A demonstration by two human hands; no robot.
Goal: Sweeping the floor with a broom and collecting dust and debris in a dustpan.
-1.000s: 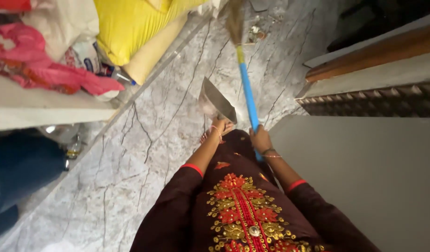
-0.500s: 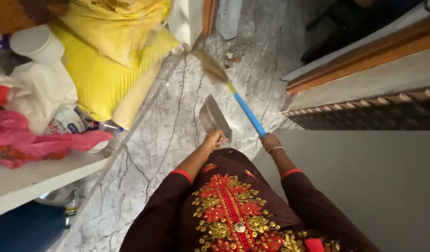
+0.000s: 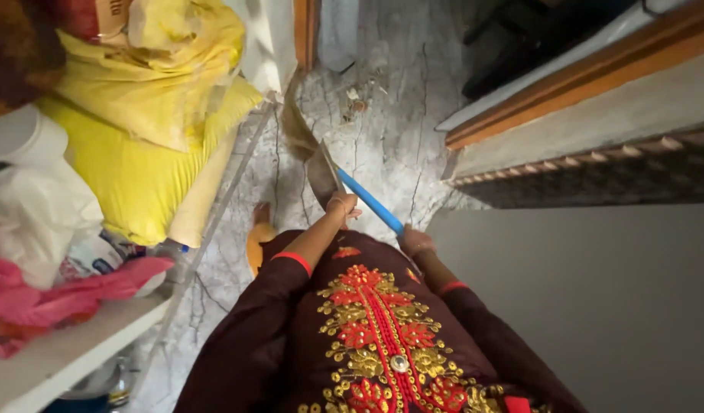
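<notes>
- The left hand point(image 3: 342, 205) grips a metal dustpan point(image 3: 321, 177) at its handle, low over the marble floor point(image 3: 390, 153); it looks rigid, light, sharp-edged.
- The right hand point(image 3: 415, 242) clasps the broom point(image 3: 367, 201) on its stiff blue shaft, soft bristles left of the debris point(image 3: 357, 98).

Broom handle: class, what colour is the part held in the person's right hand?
Bright blue. The broom handle shows best in the head view, running from the right hand towards the bristles.

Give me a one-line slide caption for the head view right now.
Left hand holds a metal dustpan, right hand grips a blue-handled broom over the marble floor.
</notes>
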